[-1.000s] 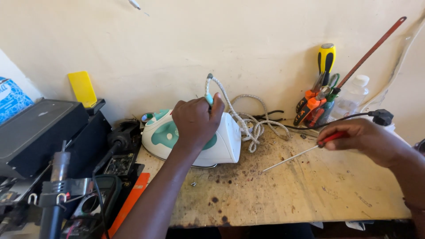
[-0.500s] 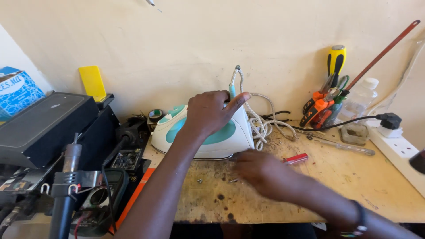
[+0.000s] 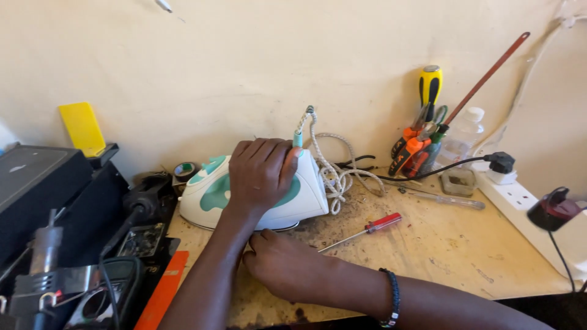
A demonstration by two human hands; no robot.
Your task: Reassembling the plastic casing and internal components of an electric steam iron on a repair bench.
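Right hand [image 3: 287,269] left screwdriver [image 3: 367,230]; left hand [image 3: 262,173] (palm down) covers iron [image 3: 306,195].

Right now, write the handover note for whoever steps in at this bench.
Left hand: gripping the top of the white and green clothes iron, which lies on the workbench.
Right hand: empty, resting on the bench at the iron's near edge.
Red-handled screwdriver: lying loose right of the iron.
Iron's cord: bundled behind it.
Done: screwdriver put down.
Left: iron looks unopened.

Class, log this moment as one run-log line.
left hand: grips iron | right hand: on bench beneath iron | screwdriver: lying free
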